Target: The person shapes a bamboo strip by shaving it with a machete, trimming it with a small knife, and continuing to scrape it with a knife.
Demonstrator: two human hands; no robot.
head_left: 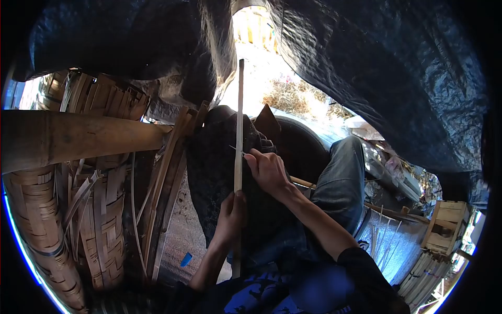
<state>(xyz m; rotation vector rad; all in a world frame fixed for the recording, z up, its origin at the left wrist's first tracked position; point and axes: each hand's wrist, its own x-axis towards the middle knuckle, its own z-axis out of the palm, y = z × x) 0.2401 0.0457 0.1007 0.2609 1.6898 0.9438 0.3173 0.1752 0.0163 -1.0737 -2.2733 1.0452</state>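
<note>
A long, pale bamboo strip (239,125) stretches away from my body across my lap, its far end dark. My left hand (230,215) is closed around the near part of this strip. Farther along, my right hand (267,171) is closed beside the strip, thumb and forefinger pinched together. From that pinch a small, thin blade-like piece (235,148) crosses the strip; its handle, if any, is hidden in the hand. Under the strip lies a dark cloth (209,172) over my leg.
On the left, a thick bamboo pole (94,137) juts inward above woven bamboo baskets (39,220) and split slats (162,193). Black plastic sheeting (376,68) hangs overhead. A wooden crate (445,225) and bundled strips (424,277) sit at right. A blue scrap (186,259) lies on the ground.
</note>
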